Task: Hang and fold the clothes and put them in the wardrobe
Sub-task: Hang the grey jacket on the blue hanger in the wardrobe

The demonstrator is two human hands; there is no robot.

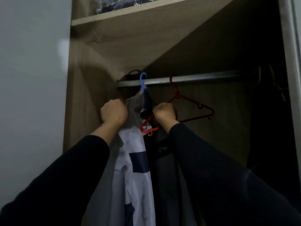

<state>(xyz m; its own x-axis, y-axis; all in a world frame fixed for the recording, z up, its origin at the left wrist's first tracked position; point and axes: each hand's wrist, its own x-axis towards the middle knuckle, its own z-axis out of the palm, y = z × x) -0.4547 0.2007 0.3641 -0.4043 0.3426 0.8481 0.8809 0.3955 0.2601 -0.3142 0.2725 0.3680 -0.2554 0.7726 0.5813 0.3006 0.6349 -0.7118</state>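
white/navy shirt (136, 168) on blue hanger (143, 80), on rail (195, 78) | L hand (114, 112) & R hand (164, 112) grip its shoulders, adjusting | red hanger (192, 103) empty; more left, prob.

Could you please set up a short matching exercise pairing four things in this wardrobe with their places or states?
Things:
1. blue hook
2. red hanger
3. left hand
4. shelf

Descriptions:
a. above the rail
b. hangs bare
c. over the rail, carrying a shirt
d. grips grey cloth

Pairs: 1-c, 2-b, 3-d, 4-a
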